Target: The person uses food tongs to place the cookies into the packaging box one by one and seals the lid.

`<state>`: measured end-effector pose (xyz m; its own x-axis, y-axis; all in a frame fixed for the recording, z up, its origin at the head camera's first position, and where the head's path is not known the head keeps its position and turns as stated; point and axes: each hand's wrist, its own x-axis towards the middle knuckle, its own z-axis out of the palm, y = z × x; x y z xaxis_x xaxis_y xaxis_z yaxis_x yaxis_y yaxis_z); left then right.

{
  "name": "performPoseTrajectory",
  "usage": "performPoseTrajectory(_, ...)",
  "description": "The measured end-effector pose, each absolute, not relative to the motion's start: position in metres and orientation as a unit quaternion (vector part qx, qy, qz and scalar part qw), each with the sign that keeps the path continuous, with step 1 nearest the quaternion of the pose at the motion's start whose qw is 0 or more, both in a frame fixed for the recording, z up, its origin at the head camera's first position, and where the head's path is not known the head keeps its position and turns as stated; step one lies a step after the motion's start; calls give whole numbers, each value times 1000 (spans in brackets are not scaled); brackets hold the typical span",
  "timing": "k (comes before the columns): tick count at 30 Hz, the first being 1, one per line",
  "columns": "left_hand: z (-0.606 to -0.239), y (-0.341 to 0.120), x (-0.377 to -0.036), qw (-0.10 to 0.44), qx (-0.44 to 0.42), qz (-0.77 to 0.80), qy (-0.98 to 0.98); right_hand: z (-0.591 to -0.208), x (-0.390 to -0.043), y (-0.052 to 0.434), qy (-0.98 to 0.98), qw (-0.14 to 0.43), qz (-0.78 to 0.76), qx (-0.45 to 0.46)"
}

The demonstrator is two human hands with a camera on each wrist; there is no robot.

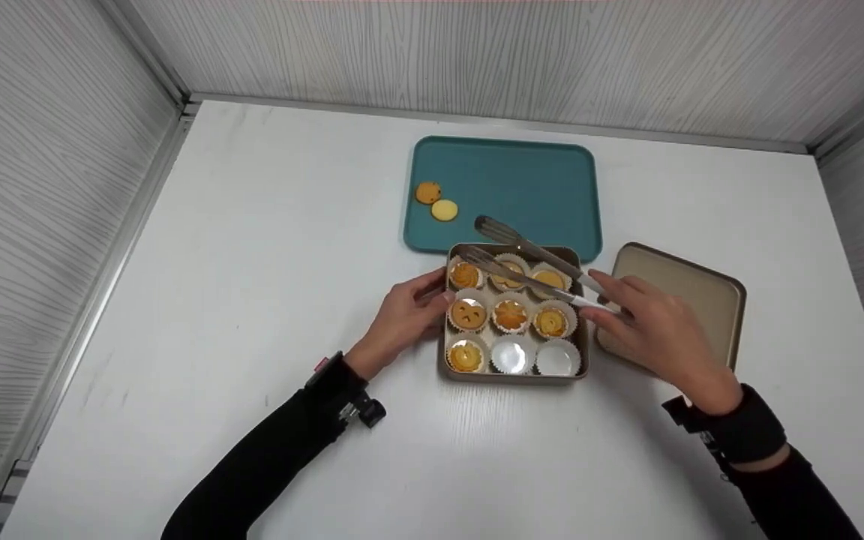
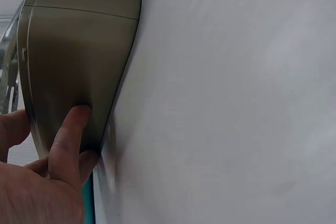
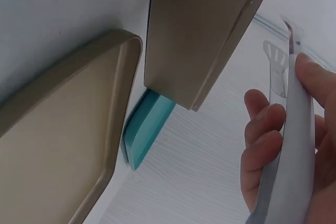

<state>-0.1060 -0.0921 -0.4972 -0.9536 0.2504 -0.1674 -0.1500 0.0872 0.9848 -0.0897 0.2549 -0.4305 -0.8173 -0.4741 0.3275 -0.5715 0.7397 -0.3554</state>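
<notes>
A gold cookie tin (image 1: 514, 379) stands on the table, holding several cookies in white paper cups. Two cups in its front row, the middle one (image 1: 511, 355) and the right one (image 1: 558, 358), hold no cookie. My left hand (image 1: 404, 316) grips the tin's left side, thumb at the rim and fingers against the outer wall (image 2: 79, 61). In my right hand (image 1: 657, 330) is a pair of food tongs (image 3: 296, 156) with light handles and slotted metal ends. The tongs' arms are spread above the tin's back row, with nothing seen between them.
Behind the tin lies a teal tray (image 1: 507, 187), carrying a brown cookie (image 1: 427, 193) and a pale yellow cookie (image 1: 445, 210) at its left. The tin's gold lid (image 1: 672, 300) lies to the right, partly under my right hand. Wood-grain panels (image 1: 477, 60) border the white table (image 1: 267, 225).
</notes>
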Motion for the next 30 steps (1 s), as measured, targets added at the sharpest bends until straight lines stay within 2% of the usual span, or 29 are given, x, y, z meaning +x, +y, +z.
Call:
performPoseTrajectory(4,-497,-93,-106,148,34,678,719,-426,-109,244,-935,97,223,257)
performPoseTrajectory(12,-495,-92,-107,154,30,677,719,-420,-139,215,-942,101,177,266)
performPoseTrajectory(22,-495,-93,-107,155,37,682,714,-417,-161,187,-944,119,117,285)
performPoseTrajectory(30,-497,-92,-106,175,16,688,704,-420,-170,173,-946,86,114,291)
